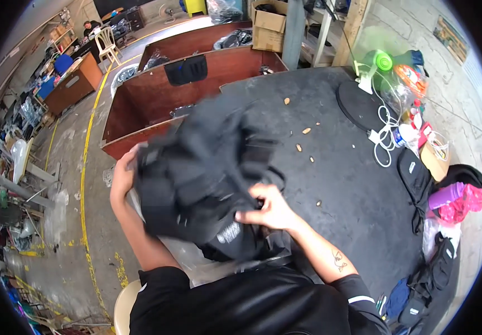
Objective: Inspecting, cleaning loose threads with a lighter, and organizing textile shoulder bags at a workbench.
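A black backpack (182, 173), smeared by motion, is held up in front of my body, tilted, with straps and a loop of webbing at its right side. My left hand (123, 174) grips its left edge, the fingertips partly hidden behind the fabric. On the lower right side my right hand (270, 207) is closed on the bag, thumb and fingers pinching the cloth near a small white printed mark. Beneath the backpack, clear plastic (199, 273) shows near my lap.
A dark table (358, 223) with several small brown bits spreads to the right. Cables (385, 134), a black round pad (358, 103), a black pouch (414, 173) and a purple cup (446, 196) lie along its far right side. Red-brown wooden bins (135, 106) stand ahead.
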### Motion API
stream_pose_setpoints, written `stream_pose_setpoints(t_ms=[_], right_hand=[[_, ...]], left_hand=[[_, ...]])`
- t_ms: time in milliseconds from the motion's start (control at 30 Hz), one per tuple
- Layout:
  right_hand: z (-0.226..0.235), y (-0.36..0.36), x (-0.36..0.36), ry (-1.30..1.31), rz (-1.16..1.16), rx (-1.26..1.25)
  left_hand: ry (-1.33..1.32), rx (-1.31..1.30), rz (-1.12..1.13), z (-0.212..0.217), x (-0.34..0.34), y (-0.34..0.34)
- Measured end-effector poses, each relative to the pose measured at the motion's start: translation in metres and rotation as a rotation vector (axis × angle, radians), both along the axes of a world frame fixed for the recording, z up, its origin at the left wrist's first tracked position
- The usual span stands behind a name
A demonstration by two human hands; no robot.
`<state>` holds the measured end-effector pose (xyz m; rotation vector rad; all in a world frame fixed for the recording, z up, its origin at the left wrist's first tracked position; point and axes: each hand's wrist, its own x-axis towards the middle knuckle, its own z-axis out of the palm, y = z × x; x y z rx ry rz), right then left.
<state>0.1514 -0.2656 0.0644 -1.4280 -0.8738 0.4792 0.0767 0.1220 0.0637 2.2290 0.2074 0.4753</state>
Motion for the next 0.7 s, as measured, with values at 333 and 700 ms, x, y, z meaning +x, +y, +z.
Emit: stream_pose_setpoints(t_ms=[333,700], right_hand=[[0.012,0.036,-0.021,-0.535,-0.017,-0.631],[-0.151,0.056,-0.072,-0.955,0.640,-0.868]], left_hand=[[0.105,-0.345,0.282,0.035,-0.041,-0.018],[0.280,-0.232,0.269,0.019,-0.033,0.003]])
